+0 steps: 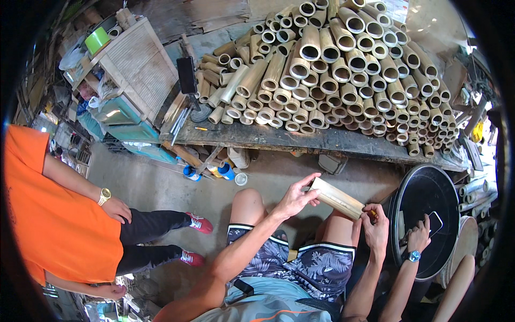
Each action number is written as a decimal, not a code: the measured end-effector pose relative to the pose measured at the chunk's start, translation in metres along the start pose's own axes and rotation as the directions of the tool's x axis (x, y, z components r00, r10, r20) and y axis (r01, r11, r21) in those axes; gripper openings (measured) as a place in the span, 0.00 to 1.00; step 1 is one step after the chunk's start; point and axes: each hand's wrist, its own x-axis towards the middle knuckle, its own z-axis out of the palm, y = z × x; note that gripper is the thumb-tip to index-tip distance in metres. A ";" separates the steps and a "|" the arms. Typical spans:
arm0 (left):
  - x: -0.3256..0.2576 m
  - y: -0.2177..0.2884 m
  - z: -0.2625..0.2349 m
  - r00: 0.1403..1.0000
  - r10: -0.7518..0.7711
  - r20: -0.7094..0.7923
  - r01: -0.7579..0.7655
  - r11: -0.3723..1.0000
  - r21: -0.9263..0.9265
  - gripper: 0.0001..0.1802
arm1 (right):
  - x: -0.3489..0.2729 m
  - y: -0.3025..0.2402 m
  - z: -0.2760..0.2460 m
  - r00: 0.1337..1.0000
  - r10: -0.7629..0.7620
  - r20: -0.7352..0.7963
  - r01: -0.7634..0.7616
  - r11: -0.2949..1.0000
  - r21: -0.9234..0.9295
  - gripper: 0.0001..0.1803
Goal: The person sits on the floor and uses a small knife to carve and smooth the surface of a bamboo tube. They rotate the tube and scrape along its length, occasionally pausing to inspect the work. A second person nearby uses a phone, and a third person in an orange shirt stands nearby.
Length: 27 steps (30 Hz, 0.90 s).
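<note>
A pale cut bamboo tube [338,197] lies slantwise above my lap, its left end higher than its right. My left hand [296,198] grips the left end, thumb and fingers on either side. At the other end, my right hand [375,228] is closed, its fingertips pinching a small, thin yellow thing [373,213] against or close to the tube's rim. The fingers hide most of that yellow thing, so its kind does not show.
A workbench [257,138] ahead carries a big stack of bamboo tubes [332,80] and a phone on a stand [187,75]. Right is a black tub [429,177]; another person's watch-wearing hand [418,238] is over it, beside a phone [435,222]. A person in orange [64,214] stands left.
</note>
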 end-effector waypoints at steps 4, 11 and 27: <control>0.001 -0.001 0.000 1.000 -0.008 -0.003 0.008 1.000 -0.007 0.34 | 0.000 0.001 0.001 1.000 0.010 -0.004 -0.010 1.000 -0.024 0.08; 0.001 -0.001 0.000 1.000 -0.006 0.000 0.006 1.000 -0.022 0.35 | 0.000 0.000 0.000 1.000 0.014 -0.002 -0.014 1.000 -0.020 0.08; 0.000 0.001 0.000 1.000 -0.001 -0.003 0.001 1.000 -0.007 0.33 | 0.000 -0.002 -0.002 1.000 0.000 0.002 0.001 1.000 -0.022 0.08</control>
